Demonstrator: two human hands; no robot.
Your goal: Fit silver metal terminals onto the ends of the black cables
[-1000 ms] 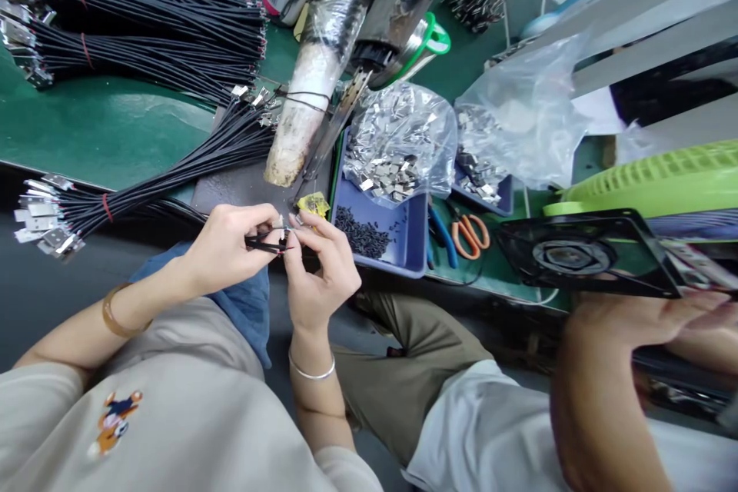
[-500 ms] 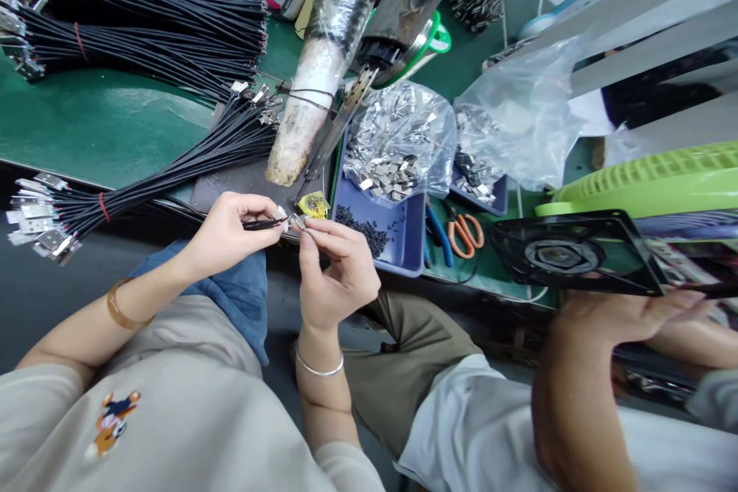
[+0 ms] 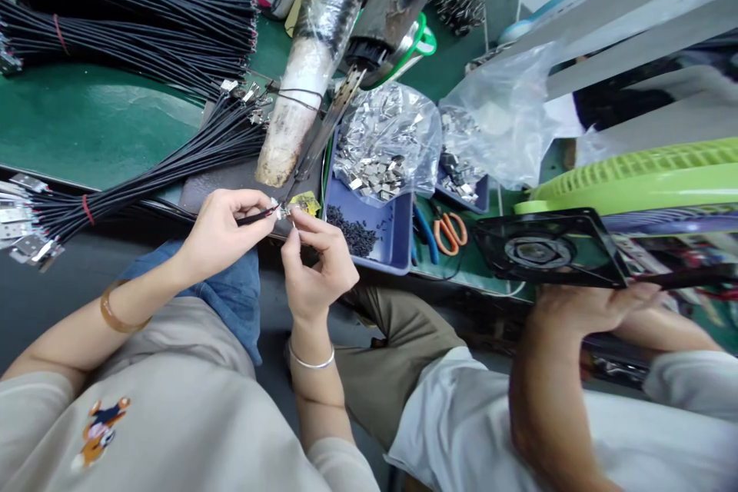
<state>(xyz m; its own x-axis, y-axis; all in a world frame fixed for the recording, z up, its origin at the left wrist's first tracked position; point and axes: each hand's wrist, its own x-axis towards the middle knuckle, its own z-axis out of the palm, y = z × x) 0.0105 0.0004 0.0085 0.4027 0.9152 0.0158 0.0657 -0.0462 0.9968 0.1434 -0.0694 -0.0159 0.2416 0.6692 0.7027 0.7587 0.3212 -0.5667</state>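
While a black cable (image 3: 251, 218) is pinched in the left hand (image 3: 216, 234) near the green workbench (image 3: 104, 127), the right hand (image 3: 320, 265) meets its end, grip unclear. Presumably light and pliable, it should handle best by its jacket. Beyond: blue tray (image 3: 387, 242).

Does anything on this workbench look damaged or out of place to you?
The white tube has a brown-stained tip, perhaps scorched, unlike the part above. One black cable bundle juts past the edge of the workbench instead of lying fully on it. The cable in the left hand shows too small to judge.
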